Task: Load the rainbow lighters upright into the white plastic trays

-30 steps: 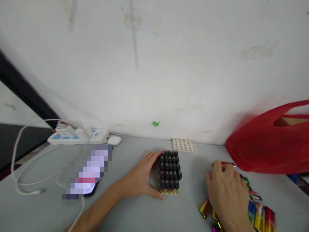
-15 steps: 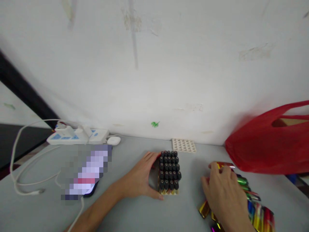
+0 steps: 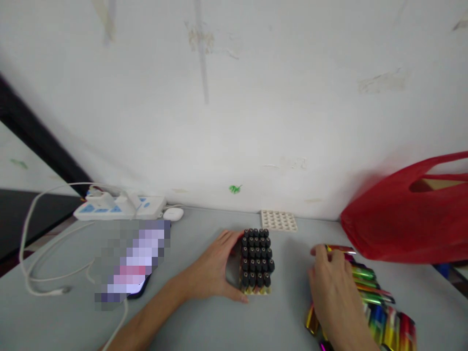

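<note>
A block of black-topped, pen-like pieces (image 3: 257,258) stands upright in rows in a pale holder near the middle of the table. My left hand (image 3: 214,270) curves round its left side, thumb and fingers spread apart, fingertips at the far left corner and thumb at the near one. On the right, my right hand (image 3: 334,292) reaches down over a pile of shiny coloured tubes (image 3: 378,319), its fingers bent. A red-gold tube (image 3: 340,249) lies at its fingertips; whether the fingers grip anything is hidden.
A pale holder with holes (image 3: 279,220) lies by the wall. At the right is a red bag (image 3: 405,214). A phone (image 3: 137,263), white cables, a power strip (image 3: 120,207) and a small white case (image 3: 173,214) are on the left.
My right hand has shifted slightly over the tubes, uncovering more green and blue ones on its right side. My left hand stays round the block of black-topped pieces.
</note>
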### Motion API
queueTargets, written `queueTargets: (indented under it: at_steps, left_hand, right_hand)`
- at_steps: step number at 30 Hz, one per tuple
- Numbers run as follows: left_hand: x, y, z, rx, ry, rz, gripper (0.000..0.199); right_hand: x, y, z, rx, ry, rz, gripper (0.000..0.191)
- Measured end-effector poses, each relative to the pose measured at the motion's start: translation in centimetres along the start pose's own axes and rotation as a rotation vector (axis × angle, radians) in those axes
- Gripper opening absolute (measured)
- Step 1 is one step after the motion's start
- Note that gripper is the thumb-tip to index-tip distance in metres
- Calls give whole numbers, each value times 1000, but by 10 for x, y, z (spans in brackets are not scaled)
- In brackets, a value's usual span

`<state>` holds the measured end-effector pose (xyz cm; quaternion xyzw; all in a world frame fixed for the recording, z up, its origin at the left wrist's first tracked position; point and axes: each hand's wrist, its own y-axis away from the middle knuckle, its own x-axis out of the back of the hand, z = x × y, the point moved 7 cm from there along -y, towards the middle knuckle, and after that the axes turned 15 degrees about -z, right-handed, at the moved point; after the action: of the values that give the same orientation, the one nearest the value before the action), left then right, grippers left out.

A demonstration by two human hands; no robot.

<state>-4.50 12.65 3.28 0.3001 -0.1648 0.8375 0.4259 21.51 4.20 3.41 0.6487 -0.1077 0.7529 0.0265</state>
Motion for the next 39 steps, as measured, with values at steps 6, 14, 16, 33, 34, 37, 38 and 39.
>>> queueTargets:
  at_steps: [6,14,16,33,34,37,38,39]
  left_hand:
    - [0,0,-1,2,-16,2,134]
    - [-1,1,-2,-4,-25,5,133]
    - [-1,1,-3,8,-24,6,133]
    - [-1,-1,-1,8,-18,-2,132]
    - [-1,0,-1,6,-20,0,132]
    - [-1,0,-1,-2,-28,4,129]
    - [-1,0,-1,-1,-29,6,127]
    - [-1,0,-1,2,-29,7,126]
  right_hand:
    - [13,-9,6,30,-485,74,28]
    - [9,-12,2,-21,-1151,-42,32]
    - [8,-11,2,-30,-1230,-36,35]
    - [5,-6,-30,118,-962,-103,29]
    - [6,-6,-30,117,-969,-101,32]
    - [10,-6,-29,83,-1036,-114,44]
    - [10,-6,-29,75,-1077,-132,48]
    - [9,-6,-30,74,-1126,-156,50]
